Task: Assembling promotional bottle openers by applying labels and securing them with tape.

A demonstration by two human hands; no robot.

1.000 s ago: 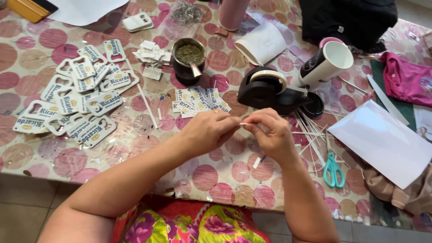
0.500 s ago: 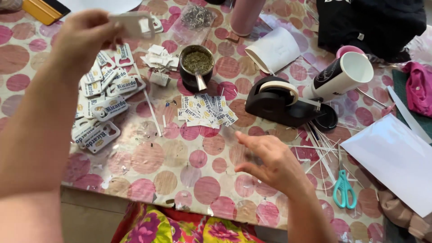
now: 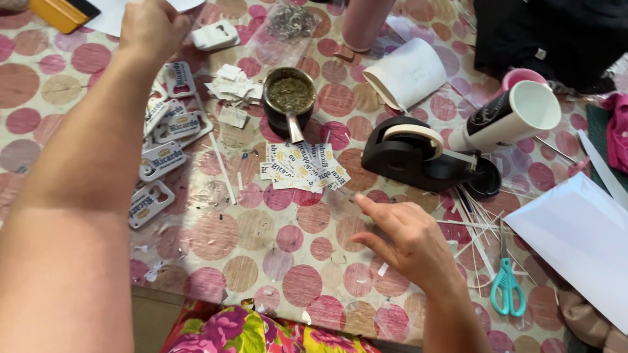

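Tablecloth (image 3: 216,238) with pink dots, strewn with paper scraps; beside black tape dispenser (image 3: 418,157), right hand (image 3: 405,238) loosely spread, empty; far beyond, left hand (image 3: 152,26) raised, grip unclear

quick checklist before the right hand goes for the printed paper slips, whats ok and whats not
1. Right hand empty and open: ok.
2. Printed slips in sight, just past its fingertips: ok.
3. Cup of green herb standing beside the slips, easy to knock: not ok.
4. Tape dispenser apart from the slips: ok.
5. Left hand up at the far side, over the white tags; what it holds: cannot tell.
6. Scissors off to the side, closed: ok.
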